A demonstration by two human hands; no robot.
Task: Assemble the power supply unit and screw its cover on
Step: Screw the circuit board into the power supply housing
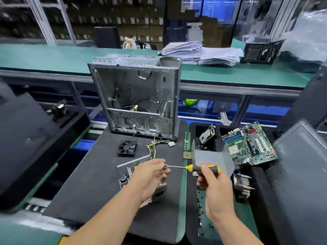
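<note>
My right hand (213, 184) grips the yellow and black handle of a screwdriver (203, 168), held level with its metal shaft pointing left. My left hand (150, 174) pinches at the shaft's tip; whether a screw sits there is too small to tell. Under my left hand lies the open power supply unit (126, 171), its circuit board and capacitors showing, with a yellow and black cable bundle (155, 145) running from it. A grey sheet-metal cover (210, 157) stands just right of it, behind the screwdriver.
An empty grey computer case (139, 98) stands at the back of the dark foam mat (99, 183). A black fan (127, 148) lies in front of it. To the right are a green motherboard (251, 144), a hard drive (208, 134), a heatsink (243, 184) and several loose screws (200, 214).
</note>
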